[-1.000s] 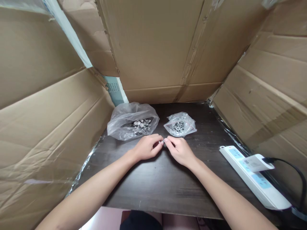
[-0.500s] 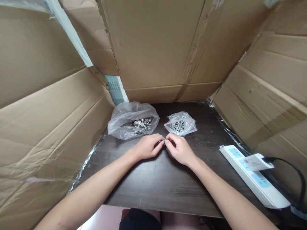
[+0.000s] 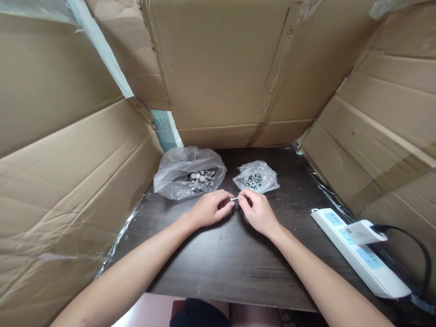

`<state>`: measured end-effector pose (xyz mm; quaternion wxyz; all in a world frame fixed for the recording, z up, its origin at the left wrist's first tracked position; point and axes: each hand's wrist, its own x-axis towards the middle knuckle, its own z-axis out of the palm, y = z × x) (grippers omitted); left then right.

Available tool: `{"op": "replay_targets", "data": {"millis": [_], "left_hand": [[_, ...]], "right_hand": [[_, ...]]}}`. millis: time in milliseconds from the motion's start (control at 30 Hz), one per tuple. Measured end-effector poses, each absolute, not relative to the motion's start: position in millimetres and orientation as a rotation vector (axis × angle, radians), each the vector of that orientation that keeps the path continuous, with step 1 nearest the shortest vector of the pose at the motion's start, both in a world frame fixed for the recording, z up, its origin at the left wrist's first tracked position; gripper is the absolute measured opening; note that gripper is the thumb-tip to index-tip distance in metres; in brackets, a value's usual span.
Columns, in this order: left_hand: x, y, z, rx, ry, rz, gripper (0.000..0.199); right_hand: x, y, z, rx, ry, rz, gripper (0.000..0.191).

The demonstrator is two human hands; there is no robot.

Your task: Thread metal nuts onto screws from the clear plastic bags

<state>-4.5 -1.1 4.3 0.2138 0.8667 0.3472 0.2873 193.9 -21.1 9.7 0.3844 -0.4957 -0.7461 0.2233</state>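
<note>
Slightly farther apart than half a second ago are held the two hands: the right hand (image 3: 258, 211) has been drawn a little to the right, and more of a small metal piece (image 3: 235, 198) is exposed in the gap. Its thin end is pinched between the thumb and forefinger of the right hand; its wider end is pinched by the thumb and forefinger of the left hand (image 3: 211, 209). The piece is held above the bench (image 3: 218, 259), near its middle, and its finer details are too small to be made out.

Just beyond the left hand, an open plastic bag (image 3: 165, 185) is seen, in which round-headed metal pieces (image 3: 202, 177) are heaped. Beyond the right hand, small metal parts (image 3: 253, 181) are contained in a smaller clear bag (image 3: 270, 180). On the right of the bench, a white power strip (image 3: 359, 254) is placed, into which an adapter (image 3: 361, 232) is plugged. The bench is bordered by cardboard walls (image 3: 221, 68).
</note>
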Motion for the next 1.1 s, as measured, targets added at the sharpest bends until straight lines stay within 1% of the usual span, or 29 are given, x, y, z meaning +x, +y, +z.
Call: {"op": "replay_targets", "data": {"millis": [167,233,367,433,500,633,767,900,967,1033,1067,1100], "left_hand": [[-4.8,-1.0,4.1,2.422,0.961,0.789,0.023],[-4.9,-1.3,4.1,2.429,0.954,0.787,0.023],[-4.9,-1.5,4.3,2.439,0.940,0.785,0.023],[-4.6,-1.3,4.5,2.443,0.946,0.787,0.026],[-4.4,-1.3,4.9,2.437,0.962,0.790,0.028],[-4.4,-1.6,5.2,2.414,0.984,0.794,0.029],[-4.7,-1.6,4.5,2.399,0.979,0.799,0.028],[-5.2,-0.8,4.1,2.365,0.982,0.827,0.027],[-5.4,-0.5,4.2,2.355,0.981,0.834,0.027],[-5.4,-0.6,4.4,2.354,0.979,0.832,0.027],[-5.3,-0.7,4.5,2.354,0.979,0.828,0.027],[-5.2,-0.9,4.5,2.354,0.980,0.826,0.027]], "right_hand": [[194.0,-20.6,9.9,-1.246,-1.905,0.552,0.018],[194.1,-20.6,9.7,-1.246,-1.919,0.565,0.020],[195.2,-21.1,9.3,-1.312,-1.923,0.569,0.040],[195.8,-21.7,10.1,-1.348,-1.902,0.563,0.046],[196.1,-22.4,11.9,-1.347,-1.869,0.554,0.043],[196.0,-23.7,15.2,-1.259,-1.823,0.570,0.020],[197.4,-23.7,13.5,-1.197,-1.916,0.584,0.020],[200.0,-22.8,9.8,-1.234,-2.018,0.568,0.036],[200.5,-22.8,9.5,-1.247,-1.995,0.556,0.031],[200.1,-23.0,10.3,-1.239,-1.930,0.544,0.018],[199.5,-23.1,10.7,-1.230,-1.899,0.547,0.016],[198.9,-23.2,11.0,-1.221,-1.877,0.555,0.019]]}}
